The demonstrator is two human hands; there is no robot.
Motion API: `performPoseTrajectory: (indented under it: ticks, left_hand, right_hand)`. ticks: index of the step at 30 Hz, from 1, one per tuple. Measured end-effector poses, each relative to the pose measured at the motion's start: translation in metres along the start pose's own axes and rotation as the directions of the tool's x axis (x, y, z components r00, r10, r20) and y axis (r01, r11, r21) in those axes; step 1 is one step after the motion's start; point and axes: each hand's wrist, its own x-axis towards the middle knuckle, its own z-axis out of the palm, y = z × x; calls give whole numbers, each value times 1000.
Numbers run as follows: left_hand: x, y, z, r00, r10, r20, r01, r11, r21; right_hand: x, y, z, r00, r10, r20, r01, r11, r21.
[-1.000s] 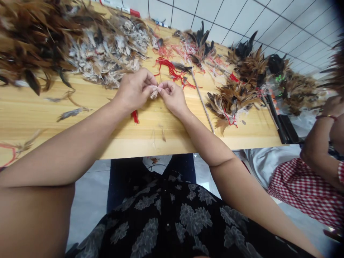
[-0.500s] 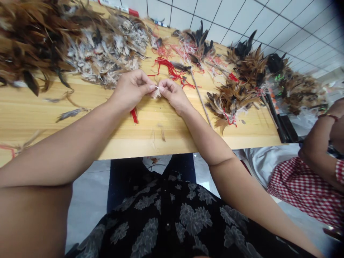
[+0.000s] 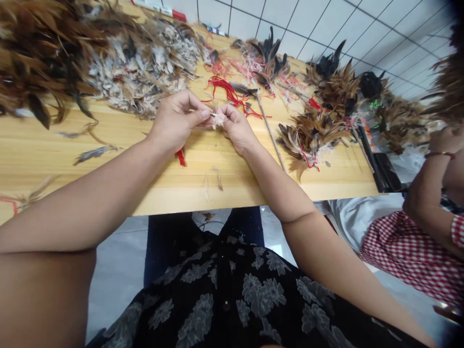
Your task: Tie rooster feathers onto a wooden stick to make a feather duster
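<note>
Over the middle of the wooden table [image 3: 239, 181], my left hand [image 3: 177, 118] and my right hand [image 3: 236, 126] meet, both with fingers pinched. Between their fingertips is a small tuft of pale feathers [image 3: 218, 121], held from both sides. Just beyond the hands lies a heap of red string [image 3: 225, 89]. A short red bundle of string [image 3: 181, 157] shows below my left wrist. To the right of my right hand, a thin stick [image 3: 268, 128] lies on the wood.
Brown feathers [image 3: 32, 53] and whitish feathers [image 3: 134, 77] pile up at the left. Tied feather bunches [image 3: 313, 133] lie at the right, near a black bar-like object [image 3: 386, 171]. A marker [image 3: 159, 8] is at the back. A co-worker's hand [image 3: 445, 140] is at far right.
The pale tuft has shifted slightly right and up between my fingers, and more of it shows. At far right the co-worker's hand has moved, and brown feathers have come into view above it.
</note>
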Motion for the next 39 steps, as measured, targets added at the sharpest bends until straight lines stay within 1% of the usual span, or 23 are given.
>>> performPoseTrajectory:
  ticks: [2, 4, 6, 8, 12, 14, 17, 20, 22, 23, 26, 29, 31, 32, 34, 36, 39]
  left_hand:
    - [-2, 6, 3, 1000, -20, -3, 20, 999, 42]
    - [-5, 12, 5, 998, -62, -17, 63, 991, 118]
    - [-7, 17, 6, 993, -112, -37, 118, 970, 213]
    - [-6, 18, 5, 991, -126, -42, 132, 946, 295]
    - [1, 7, -1, 999, -33, -40, 47, 906, 421]
    - [5, 4, -3, 998, -13, -54, 38, 875, 482]
    - [6, 11, -5, 1000, 13, -22, 3, 804, 595]
    - [2, 23, -5, 996, 70, 57, -90, 738, 669]
    - [0, 29, -5, 994, 77, 84, -113, 730, 674]
    - [0, 31, -5, 994, 61, 86, -103, 740, 665]
    - [1, 28, -4, 998, -12, 58, -25, 800, 600]
    - [4, 21, -4, 995, -91, 38, 62, 874, 481]
    - [6, 17, -4, 988, -152, 34, 125, 903, 410]
    - [6, 15, -4, 985, -173, 26, 149, 906, 397]
    - [7, 14, -6, 983, -181, -7, 167, 890, 425]
    - [7, 15, -8, 987, -154, -38, 153, 862, 483]
    - [6, 18, -10, 993, -104, -48, 113, 826, 552]
  right_hand:
    - [-1, -4, 2, 999, 32, -19, -32, 999, 14]
    - [2, -5, 2, 999, 40, -15, -40, 999, 19]
    - [5, -2, 1, 1000, 27, 1, -27, 1000, 7]
    - [7, 2, 0, 1000, -3, 16, 4, 1000, -22]
    - [7, 12, 1, 996, -61, 68, 66, 995, -77]
    - [7, 16, 1, 993, -75, 93, 82, 994, -74]
    - [11, 22, -1, 990, -92, 106, 98, 994, -57]
    - [16, 28, -5, 988, -98, 119, 106, 992, -66]
    - [19, 31, -7, 986, -90, 139, 103, 991, -88]
    - [19, 31, -8, 986, -86, 146, 102, 990, -101]
    - [18, 27, -8, 988, -73, 137, 92, 987, -133]
    - [15, 21, -6, 991, -61, 121, 79, 985, -154]
    - [14, 18, -6, 990, -52, 129, 73, 984, -160]
    - [13, 17, -6, 990, -49, 135, 71, 985, -158]
    - [13, 16, -7, 989, -50, 136, 71, 986, -151]
    - [13, 16, -8, 990, -55, 131, 74, 986, -146]
    - [14, 17, -8, 989, -64, 135, 85, 985, -152]
